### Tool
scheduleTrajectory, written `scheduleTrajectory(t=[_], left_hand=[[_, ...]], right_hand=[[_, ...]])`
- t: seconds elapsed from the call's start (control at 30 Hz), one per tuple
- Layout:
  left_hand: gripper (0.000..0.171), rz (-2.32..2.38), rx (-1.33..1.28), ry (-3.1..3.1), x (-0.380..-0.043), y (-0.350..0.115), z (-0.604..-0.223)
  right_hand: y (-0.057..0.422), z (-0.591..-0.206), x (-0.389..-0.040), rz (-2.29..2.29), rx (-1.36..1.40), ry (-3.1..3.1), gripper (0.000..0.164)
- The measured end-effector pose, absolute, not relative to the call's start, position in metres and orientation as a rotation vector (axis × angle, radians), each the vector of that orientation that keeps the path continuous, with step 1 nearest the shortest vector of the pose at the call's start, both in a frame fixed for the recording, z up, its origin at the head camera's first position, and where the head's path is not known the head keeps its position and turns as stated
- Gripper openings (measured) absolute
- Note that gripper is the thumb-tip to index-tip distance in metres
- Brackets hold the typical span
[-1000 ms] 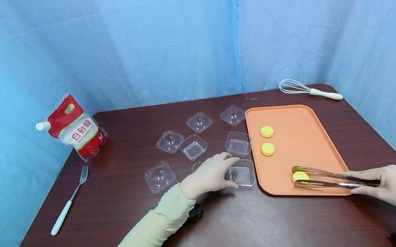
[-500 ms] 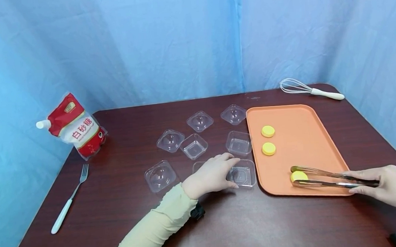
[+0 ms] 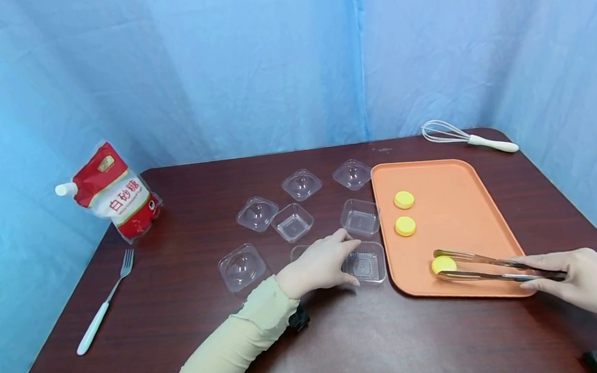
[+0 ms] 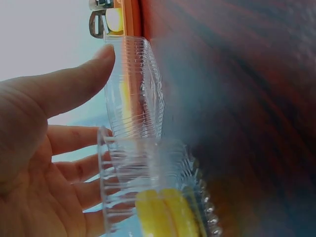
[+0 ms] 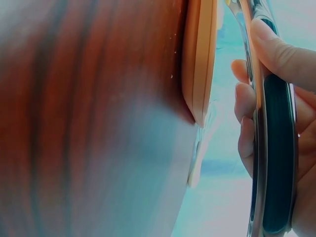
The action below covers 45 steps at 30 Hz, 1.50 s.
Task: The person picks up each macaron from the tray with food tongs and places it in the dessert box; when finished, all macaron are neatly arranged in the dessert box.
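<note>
In the head view my left hand (image 3: 324,263) is at a clear plastic box (image 3: 366,264), thumb and forefinger on its rim. Under that hand a second clear box (image 4: 148,173), mostly hidden from the head view, contains a yellow macaron (image 4: 165,212). My right hand (image 3: 573,275) grips metal tongs (image 3: 494,276) with dark handle inlays. Their two arms lie either side of a yellow macaron (image 3: 444,265) on the orange tray (image 3: 463,199); whether both touch it I cannot tell. Two more macarons, one farther back (image 3: 404,199) and one nearer (image 3: 405,226), rest on the tray's left part.
Behind the left hand stand open clear boxes (image 3: 293,223) and several clear domed lids (image 3: 301,184). A whisk (image 3: 467,136) lies at the back right. On the left are a red and white sugar pouch (image 3: 119,192) and a fork (image 3: 105,304). Blue cloth surrounds the table.
The tongs and the macaron between their arms have shifted slightly left across the tray, along with my right hand. My left hand stays at the box.
</note>
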<state>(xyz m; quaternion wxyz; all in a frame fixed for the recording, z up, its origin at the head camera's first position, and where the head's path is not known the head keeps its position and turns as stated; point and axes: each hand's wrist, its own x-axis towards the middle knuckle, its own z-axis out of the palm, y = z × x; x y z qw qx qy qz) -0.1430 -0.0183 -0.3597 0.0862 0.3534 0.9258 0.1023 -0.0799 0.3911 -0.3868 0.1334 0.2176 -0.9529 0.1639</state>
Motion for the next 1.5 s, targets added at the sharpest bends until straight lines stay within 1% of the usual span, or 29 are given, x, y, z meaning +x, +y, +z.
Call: scheduleTrajectory(t=[0.23, 0.6, 0.8, 1.13, 1.23, 1.37, 1.43, 1.5], left_hand=[[0.078, 0.29, 1.061, 2.742, -0.147, -0.016, -0.361], [0.078, 0.343, 1.039, 2.728, -0.148, -0.016, -0.362], [0.079, 0.355, 1.025, 2.727, -0.149, -0.016, -0.363], [0.078, 0.372, 1.024, 2.728, -0.149, -0.016, -0.362], [0.078, 0.364, 1.031, 2.73, -0.148, -0.016, -0.361], [0.078, 0.366, 1.036, 2.728, -0.148, -0.016, -0.361], [0.077, 0.371, 1.035, 2.726, -0.148, -0.016, -0.36], [0.077, 0.371, 1.034, 2.726, -0.148, -0.016, -0.36]], right_hand=[[0.388, -0.386, -0.082, 0.469, 0.687, -2.723, 0.051], [0.38, -0.383, -0.084, 0.469, 0.733, -2.669, 0.052], [0.374, -0.38, -0.086, 0.495, 0.766, -2.635, 0.056], [0.359, -0.374, -0.091, 0.564, 0.818, -2.594, 0.051], [0.355, -0.372, -0.093, 0.587, 0.845, -2.573, 0.046], [0.349, -0.368, -0.095, 0.6, 0.882, -2.538, 0.034], [0.346, -0.366, -0.096, 0.602, 0.889, -2.527, 0.032], [0.342, -0.365, -0.097, 0.611, 0.901, -2.516, 0.033]])
